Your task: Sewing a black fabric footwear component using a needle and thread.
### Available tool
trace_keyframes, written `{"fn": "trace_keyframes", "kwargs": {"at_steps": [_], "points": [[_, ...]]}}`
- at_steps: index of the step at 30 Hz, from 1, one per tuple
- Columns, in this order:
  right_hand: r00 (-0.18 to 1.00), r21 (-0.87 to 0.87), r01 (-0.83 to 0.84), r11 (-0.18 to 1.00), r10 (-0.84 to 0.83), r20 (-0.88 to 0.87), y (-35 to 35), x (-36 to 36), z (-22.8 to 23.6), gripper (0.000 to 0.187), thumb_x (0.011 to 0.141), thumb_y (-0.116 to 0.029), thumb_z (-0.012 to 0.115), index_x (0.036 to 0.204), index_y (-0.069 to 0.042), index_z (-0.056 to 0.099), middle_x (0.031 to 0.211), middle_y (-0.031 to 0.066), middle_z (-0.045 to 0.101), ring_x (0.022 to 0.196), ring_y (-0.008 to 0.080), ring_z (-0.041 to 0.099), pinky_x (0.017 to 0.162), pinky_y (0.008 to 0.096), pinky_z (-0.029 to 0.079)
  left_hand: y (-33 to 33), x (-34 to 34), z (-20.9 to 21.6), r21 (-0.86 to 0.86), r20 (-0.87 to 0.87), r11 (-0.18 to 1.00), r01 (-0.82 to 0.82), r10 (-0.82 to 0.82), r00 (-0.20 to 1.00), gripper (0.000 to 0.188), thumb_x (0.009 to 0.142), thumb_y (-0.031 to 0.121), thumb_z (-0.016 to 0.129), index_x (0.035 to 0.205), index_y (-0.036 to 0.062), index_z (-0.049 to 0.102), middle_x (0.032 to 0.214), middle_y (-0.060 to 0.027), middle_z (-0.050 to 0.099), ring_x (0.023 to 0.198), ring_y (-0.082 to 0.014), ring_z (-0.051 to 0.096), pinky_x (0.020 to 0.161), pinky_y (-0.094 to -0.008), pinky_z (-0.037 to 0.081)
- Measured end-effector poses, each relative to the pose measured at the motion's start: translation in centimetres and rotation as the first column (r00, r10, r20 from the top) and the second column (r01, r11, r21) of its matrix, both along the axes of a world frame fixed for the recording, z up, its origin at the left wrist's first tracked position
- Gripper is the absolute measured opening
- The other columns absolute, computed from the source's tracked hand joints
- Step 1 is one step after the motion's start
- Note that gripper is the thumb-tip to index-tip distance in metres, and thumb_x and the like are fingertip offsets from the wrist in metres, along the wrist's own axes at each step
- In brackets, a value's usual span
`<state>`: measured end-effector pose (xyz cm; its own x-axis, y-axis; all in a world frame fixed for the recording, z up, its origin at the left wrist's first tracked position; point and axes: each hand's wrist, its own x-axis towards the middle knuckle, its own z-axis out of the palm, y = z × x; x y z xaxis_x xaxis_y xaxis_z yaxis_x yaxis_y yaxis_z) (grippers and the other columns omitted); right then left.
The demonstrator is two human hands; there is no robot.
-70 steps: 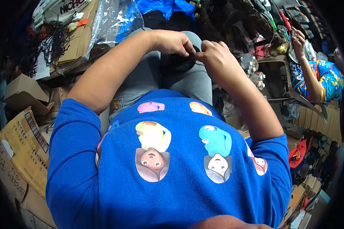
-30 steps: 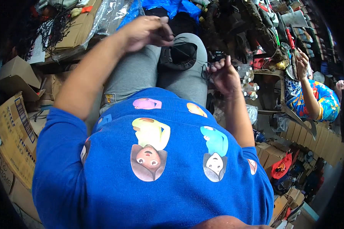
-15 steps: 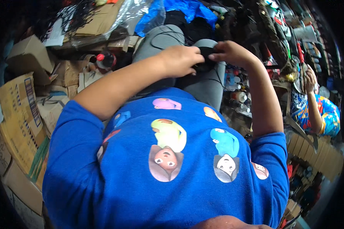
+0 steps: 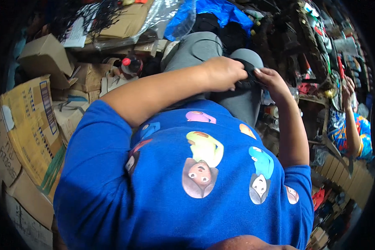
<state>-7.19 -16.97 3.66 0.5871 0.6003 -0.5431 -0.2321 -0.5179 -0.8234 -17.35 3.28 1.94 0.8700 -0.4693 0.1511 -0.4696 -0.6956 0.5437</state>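
Both my hands meet above my grey-clad right knee [image 4: 246, 57]. Between them is a dark black piece [image 4: 249, 71], apparently soft and flat; its exact kind does not show. From the left comes my left hand [image 4: 226, 74], its fingers curled closed at the piece's left edge, the fingertips mostly hidden. My right hand [image 4: 272, 81] pinches the right edge between thumb and fingers. A thin black cord [image 4: 216, 38] lies over my left knee.
Cardboard boxes [image 4: 46, 58] and a red-capped bottle [image 4: 131, 66] are on the left. Clear plastic [image 4: 160, 21] and a blue plastic sheet [image 4: 225, 10] lie beyond my knees. At the right, another person's arm [image 4: 352, 129] is raised beside crowded goods.
Hands, knees and surroundings have shifted right and slightly down in view. My right hand has turned, its thumb now pressed on the black piece; my left hand stays closed beside it.
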Motion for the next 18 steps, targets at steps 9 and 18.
{"fn": "trace_keyframes", "kwargs": {"at_steps": [9,18], "points": [[0.933,-0.089,-0.032,0.996,0.062,0.354,0.7,-2.1,1.9,0.028,0.088,-0.031,0.061,0.088,-0.003,0.060,0.078,-0.0030,0.053,0.071,0.0042,0.045,0.062,0.0203,0.036,3.4,4.0,1.2,-0.344,-0.074,0.926,-0.158,0.141,0.987,0.022,0.078,0.020,0.066,0.096,0.0061,0.067,0.093,-0.0107,0.063,0.093,-0.0254,0.060,0.083,-0.0339,0.046],[0.945,-0.096,-0.137,0.986,0.160,0.287,-2.5,-2.9,2.2,0.020,0.082,-0.018,0.059,0.073,-0.001,0.056,0.062,-0.0033,0.047,0.060,0.0061,0.042,0.053,0.0265,0.036,-1.3,7.2,0.8,-0.269,-0.335,0.963,-0.004,-0.090,0.938,0.023,0.073,0.020,0.071,0.087,0.0041,0.065,0.090,-0.0120,0.064,0.088,-0.0253,0.061,0.081,-0.0342,0.046]]}}
